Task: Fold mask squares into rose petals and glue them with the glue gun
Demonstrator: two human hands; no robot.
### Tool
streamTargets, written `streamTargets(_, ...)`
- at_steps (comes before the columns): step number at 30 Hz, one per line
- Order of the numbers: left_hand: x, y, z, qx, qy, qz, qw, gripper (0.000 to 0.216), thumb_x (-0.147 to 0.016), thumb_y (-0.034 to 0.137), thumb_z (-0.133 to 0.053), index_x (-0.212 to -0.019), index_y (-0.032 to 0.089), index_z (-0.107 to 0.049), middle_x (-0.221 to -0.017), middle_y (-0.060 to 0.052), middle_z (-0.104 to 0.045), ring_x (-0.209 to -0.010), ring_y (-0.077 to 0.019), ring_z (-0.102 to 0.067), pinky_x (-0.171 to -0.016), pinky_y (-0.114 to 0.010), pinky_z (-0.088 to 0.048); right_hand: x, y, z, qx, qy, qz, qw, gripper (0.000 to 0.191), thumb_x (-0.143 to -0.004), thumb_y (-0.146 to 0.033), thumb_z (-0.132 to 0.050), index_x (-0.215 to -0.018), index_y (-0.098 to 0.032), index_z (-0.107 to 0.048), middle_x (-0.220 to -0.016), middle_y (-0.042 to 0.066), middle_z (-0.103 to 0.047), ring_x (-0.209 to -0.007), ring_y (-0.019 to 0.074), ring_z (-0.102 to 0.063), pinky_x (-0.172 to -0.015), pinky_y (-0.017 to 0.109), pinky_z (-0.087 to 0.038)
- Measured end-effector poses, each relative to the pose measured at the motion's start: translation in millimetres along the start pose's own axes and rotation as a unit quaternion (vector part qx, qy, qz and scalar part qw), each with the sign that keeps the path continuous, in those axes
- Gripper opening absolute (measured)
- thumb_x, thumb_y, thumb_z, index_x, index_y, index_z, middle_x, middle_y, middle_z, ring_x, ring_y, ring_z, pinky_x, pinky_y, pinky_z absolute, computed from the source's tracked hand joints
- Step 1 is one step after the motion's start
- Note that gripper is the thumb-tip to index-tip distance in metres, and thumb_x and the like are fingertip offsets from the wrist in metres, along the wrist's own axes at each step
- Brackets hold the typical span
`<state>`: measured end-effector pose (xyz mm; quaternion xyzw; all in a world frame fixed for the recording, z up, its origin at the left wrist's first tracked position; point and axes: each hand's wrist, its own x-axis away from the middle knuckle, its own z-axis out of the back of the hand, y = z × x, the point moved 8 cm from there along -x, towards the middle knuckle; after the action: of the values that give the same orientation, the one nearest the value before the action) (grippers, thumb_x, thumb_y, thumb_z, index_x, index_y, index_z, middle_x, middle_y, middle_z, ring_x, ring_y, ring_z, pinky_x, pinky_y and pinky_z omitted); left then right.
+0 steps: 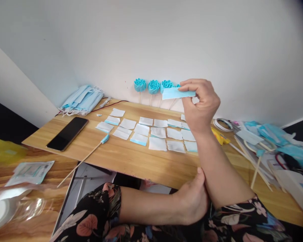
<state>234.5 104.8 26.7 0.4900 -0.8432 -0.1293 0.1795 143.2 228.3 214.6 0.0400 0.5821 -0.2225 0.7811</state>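
Observation:
My right hand (pixel 200 106) is raised above the wooden table (pixel 131 161), pinching a small blue rectangular piece of mask fabric (pixel 175 93) between thumb and fingers. My left hand (pixel 192 201) rests against my right forearm near the elbow and holds nothing. Below the raised hand, several white and blue fabric squares (pixel 151 132) lie in rows on the table. Three blue fabric roses on sticks (pixel 153 86) lean against the wall behind them. A thin wooden stick with a blue tip (pixel 91 154) lies to the left of the squares.
A black phone (pixel 67 133) lies at the table's left, with a stack of blue face masks (pixel 82 99) behind it. At the right lie tape rolls (pixel 223 124), wooden sticks (pixel 255 161) and blue scraps (pixel 275 132). A plastic packet (pixel 30 172) sits at the lower left.

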Motion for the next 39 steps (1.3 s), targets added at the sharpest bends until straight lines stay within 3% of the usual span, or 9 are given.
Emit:
streamTargets(4,10.4,12.9,3.9,-0.060,-0.063,0.030,0.996,0.087,-0.087,0.072,-0.047,-0.151,0.014,-0.038,-0.159,-0.019,-0.036,-0.148,-0.0309,-0.034,-0.124,-0.051,-0.020,5.8,-3.6,2.6,0.000,-0.023,-0.006,1.000,0.026,-0.090,-0.009,-0.049,-0.097,-0.028,-0.066,-0.100,0.005,-0.072,-0.101,0.0246,-0.067,-0.084,0.042,-0.057)
streamTargets(7,18.0,49.4,19.0,-0.057,-0.063,0.025,0.996,0.079,-0.088,0.075,-0.040,-0.140,0.016,-0.050,-0.151,-0.021,-0.045,-0.140,-0.0329,-0.045,-0.117,-0.056,-0.030,15.7,-7.7,11.1,0.002,-0.038,-0.001,0.999,0.030,-0.087,-0.005,-0.052,-0.099,-0.029,-0.067,-0.099,0.004,-0.074,-0.096,0.0234,-0.069,-0.083,0.041,-0.057)
streamTargets(13,31.5,161.9,43.6,-0.022,0.005,-0.172,0.985,0.069,-0.088,0.076,-0.042,-0.113,0.016,-0.065,-0.128,-0.017,-0.065,-0.125,-0.0303,-0.058,-0.103,-0.044,-0.048,54.7,-22.8,18.0,-0.069,-0.077,0.069,0.992,0.040,-0.082,0.001,-0.054,-0.106,-0.028,-0.065,-0.098,0.002,-0.076,-0.094,0.0222,-0.070,-0.084,0.042,-0.057)
streamTargets(18,35.4,192.0,62.9,-0.053,0.092,-0.207,0.972,0.016,-0.086,0.025,-0.068,-0.099,0.015,-0.068,-0.097,-0.006,-0.073,-0.086,-0.0164,-0.068,-0.087,-0.034,-0.055,89.3,-20.7,-0.1,-0.080,-0.168,0.086,0.979,0.043,-0.083,0.001,-0.049,-0.108,-0.029,-0.068,-0.103,0.002,-0.077,-0.096,0.0224,-0.070,-0.086,0.045,-0.057)
streamTargets(21,32.0,199.6,75.9,-0.099,0.144,-0.202,0.964,0.019,-0.080,0.008,-0.066,-0.098,0.015,-0.068,-0.088,-0.003,-0.072,-0.074,-0.0118,-0.066,-0.080,-0.030,-0.056,94.6,-1.5,0.1,-0.091,-0.160,0.001,0.983,0.041,-0.088,-0.005,-0.049,-0.114,-0.030,-0.069,-0.115,0.003,-0.074,-0.108,0.0233,-0.067,-0.093,0.048,-0.055)
streamTargets(23,28.5,205.4,78.4,-0.136,0.150,-0.207,0.957,0.022,-0.079,0.010,-0.066,-0.101,0.015,-0.068,-0.088,-0.003,-0.072,-0.071,-0.0117,-0.066,-0.077,-0.031,-0.057,96.5,22.1,1.0,-0.127,-0.141,-0.124,0.974,0.033,-0.093,-0.016,-0.050,-0.119,-0.028,-0.067,-0.121,0.006,-0.072,-0.113,0.0236,-0.065,-0.092,0.046,-0.056)
streamTargets(28,20.6,216.7,72.2,-0.248,0.142,-0.253,0.924,0.033,-0.077,0.020,-0.072,-0.109,0.016,-0.069,-0.092,-0.005,-0.074,-0.079,-0.0160,-0.068,-0.075,-0.032,-0.057,127.5,67.7,-23.2,-0.320,-0.148,-0.437,0.827,0.049,-0.093,-0.060,-0.050,-0.113,-0.021,-0.071,-0.102,0.009,-0.075,-0.094,0.0233,-0.070,-0.072,0.037,-0.060)
streamTargets(31,14.0,216.9,65.8,-0.310,0.129,-0.258,0.906,0.038,-0.077,0.024,-0.073,-0.114,0.015,-0.069,-0.093,-0.007,-0.074,-0.080,-0.0175,-0.068,-0.075,-0.033,-0.057,142.4,75.1,-32.0,-0.362,-0.143,-0.485,0.783,0.053,-0.086,-0.068,-0.055,-0.100,-0.020,-0.074,-0.095,0.007,-0.074,-0.084,0.0220,-0.069,-0.069,0.035,-0.058)
streamTargets(39,-4.8,226.9,62.5,-0.375,0.129,-0.247,0.884,0.035,-0.080,0.024,-0.069,-0.114,0.014,-0.070,-0.086,-0.005,-0.071,-0.070,-0.0137,-0.063,-0.068,-0.029,-0.055,157.3,84.4,-25.8,-0.374,-0.089,-0.513,0.768,0.025,-0.075,-0.045,-0.079,-0.074,-0.022,-0.069,-0.069,-0.002,-0.062,-0.065,0.0132,-0.056,-0.065,0.027,-0.051)
